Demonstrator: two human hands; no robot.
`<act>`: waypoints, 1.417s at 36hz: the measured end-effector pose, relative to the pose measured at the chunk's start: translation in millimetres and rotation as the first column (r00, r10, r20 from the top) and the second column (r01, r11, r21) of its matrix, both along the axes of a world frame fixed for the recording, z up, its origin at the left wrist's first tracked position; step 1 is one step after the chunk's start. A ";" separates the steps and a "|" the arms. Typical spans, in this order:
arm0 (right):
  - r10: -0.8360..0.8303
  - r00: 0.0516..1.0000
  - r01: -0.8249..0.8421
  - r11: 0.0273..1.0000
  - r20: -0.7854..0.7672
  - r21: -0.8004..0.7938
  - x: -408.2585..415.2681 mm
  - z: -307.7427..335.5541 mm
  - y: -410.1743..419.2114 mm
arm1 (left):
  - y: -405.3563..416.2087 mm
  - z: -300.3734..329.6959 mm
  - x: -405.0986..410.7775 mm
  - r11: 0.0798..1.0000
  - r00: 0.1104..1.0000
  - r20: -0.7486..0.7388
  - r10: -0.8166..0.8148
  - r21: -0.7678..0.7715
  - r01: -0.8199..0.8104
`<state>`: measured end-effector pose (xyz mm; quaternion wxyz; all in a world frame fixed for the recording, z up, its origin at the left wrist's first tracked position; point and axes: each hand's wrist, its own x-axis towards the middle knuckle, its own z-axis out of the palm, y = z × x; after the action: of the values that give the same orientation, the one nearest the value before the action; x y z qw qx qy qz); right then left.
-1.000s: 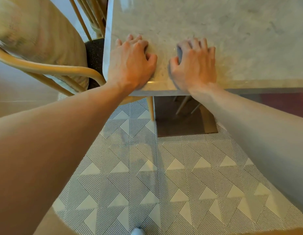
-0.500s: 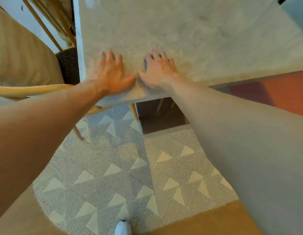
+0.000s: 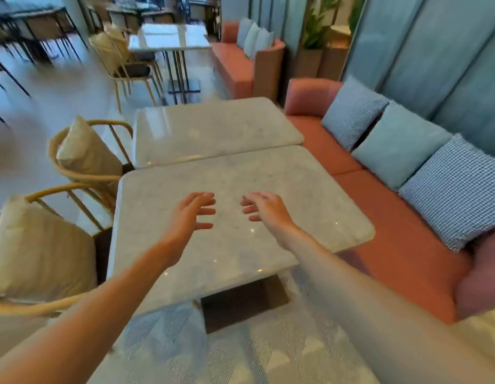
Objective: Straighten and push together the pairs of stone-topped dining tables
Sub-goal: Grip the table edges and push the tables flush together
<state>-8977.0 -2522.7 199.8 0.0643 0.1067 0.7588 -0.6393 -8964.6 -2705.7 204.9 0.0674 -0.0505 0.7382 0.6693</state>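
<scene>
Above the near table (image 3: 310,195), both hands hover with fingers spread, holding nothing: left hand (image 3: 192,214), right hand (image 3: 264,209). At 12 o'clock, the far table (image 3: 213,128) touches it.

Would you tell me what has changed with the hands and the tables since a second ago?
Both hands have let go: the left hand and right hand lay pressed on the near table by its edge; now they hover open above it, fingers spread. The view has lifted, showing the far table close alongside. The hands remain empty.
</scene>
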 end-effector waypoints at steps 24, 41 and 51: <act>0.130 0.947 -0.194 0.960 -0.294 -0.201 -195.6 164.7 213.3 | 225.8 163.6 -191.3 0.989 0.895 -0.434 0.106 0.137 -0.051; 0.329 0.929 -0.365 0.891 -0.171 -0.271 -353.6 97.5 277.4 | 313.8 77.7 -314.9 0.933 0.898 -0.288 0.332 0.238 -0.269; 0.686 0.726 -0.673 0.692 -0.054 -0.262 -340.7 39.7 217.4 | 291.2 19.6 -252.3 0.671 0.674 -0.090 0.733 0.260 -0.694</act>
<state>-9317.6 -2305.2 239.4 0.3274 -0.1756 0.6508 -0.6622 -9216.9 -2414.5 224.5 -0.2654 -0.2660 0.5892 0.7153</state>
